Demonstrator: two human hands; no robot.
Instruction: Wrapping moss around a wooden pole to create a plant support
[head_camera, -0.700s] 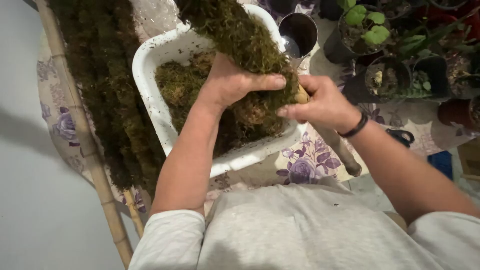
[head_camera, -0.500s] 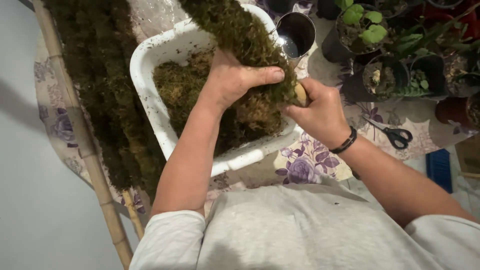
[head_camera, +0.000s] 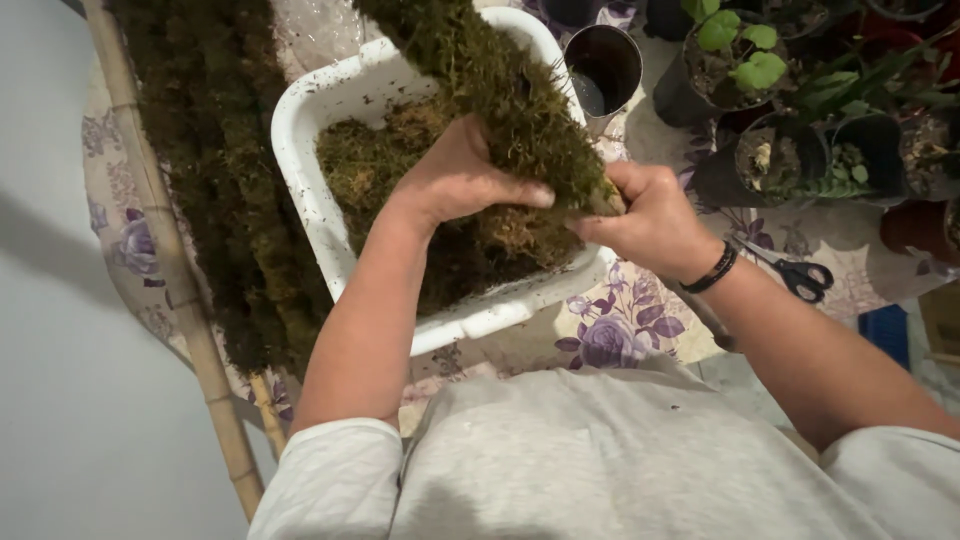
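Note:
A moss-covered pole (head_camera: 500, 75) slants from the top centre down over a white rectangular tub (head_camera: 300, 120) filled with loose brown-green moss (head_camera: 370, 165). My left hand (head_camera: 455, 180) presses moss against the pole's lower part, fingers curled around it. My right hand (head_camera: 650, 220), with a black wristband, grips the pole's bare wooden end just right of the left hand. Both hands are above the tub's near right corner.
A second long moss pole (head_camera: 215, 190) and a bamboo stick (head_camera: 170, 260) lie left of the tub on a floral cloth (head_camera: 610, 330). A dark metal cup (head_camera: 605, 65) stands behind. Potted plants (head_camera: 745, 60) crowd the right, with black scissors (head_camera: 795, 272) near them.
My right hand has slid a little left and down along the pole's end. The left hand has stayed pressed on the moss.

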